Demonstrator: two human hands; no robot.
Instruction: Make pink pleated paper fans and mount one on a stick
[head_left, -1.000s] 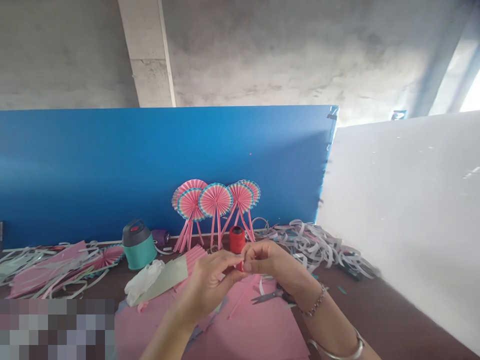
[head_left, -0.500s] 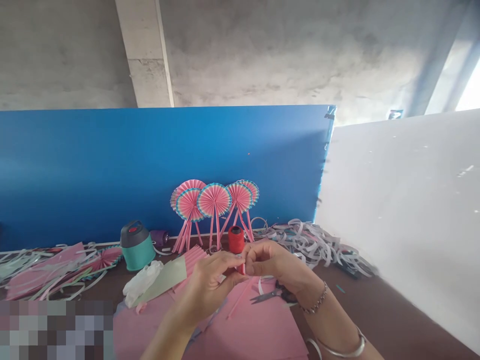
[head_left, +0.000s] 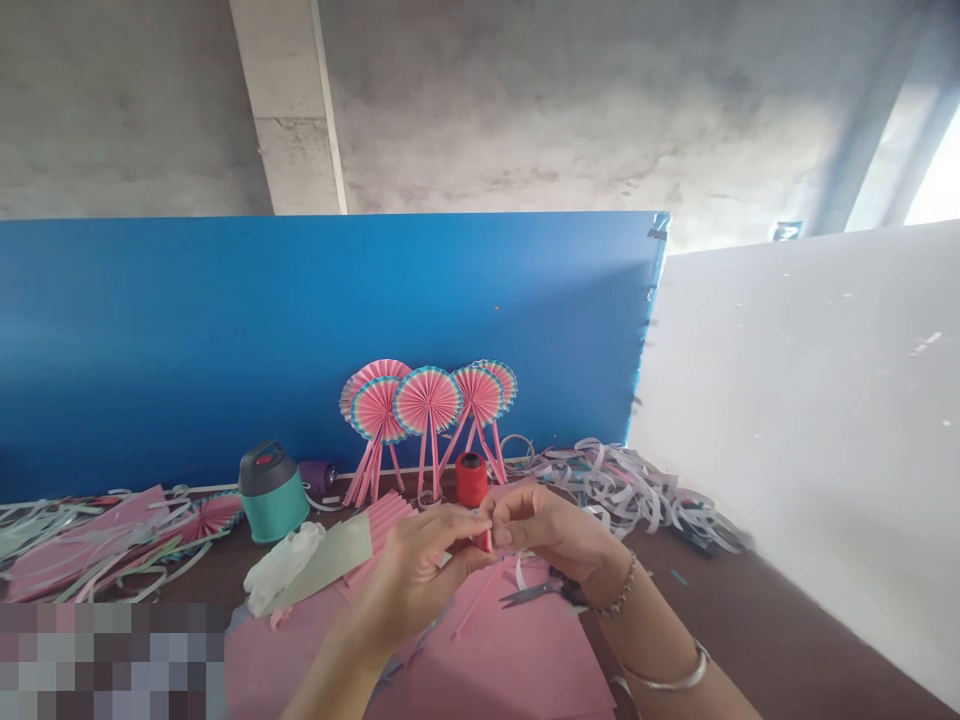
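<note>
Between the thumb and fingers of my left hand (head_left: 431, 565) is a small folded piece of pink paper (head_left: 484, 540), seen nearly end-on. My right hand (head_left: 536, 525) is pinched at the paper's right side, fingertips meeting those of the left; what lies in its pinch is too small to tell. Below the hands, pink paper sheets (head_left: 517, 660) cover the table. Grey-bladed scissors (head_left: 531, 593) rest on them under my right wrist, handles partly hidden. A red spool of thread (head_left: 471, 482) stands upright just behind my hands.
Several pink pleated paper fans (head_left: 428, 400) lean against the blue partition (head_left: 225, 340). Left are a teal container (head_left: 274, 500), a crumpled plastic bag (head_left: 285, 568) and a purple spool (head_left: 319, 476). Paper strips (head_left: 607, 490) are heaped at the right; strips and pink sheets (head_left: 82, 550) lie far left.
My right wrist and forearm have shifted slightly left and the right fingers have turned a little at the paper. My left hand stays almost still, holding the folded paper.
</note>
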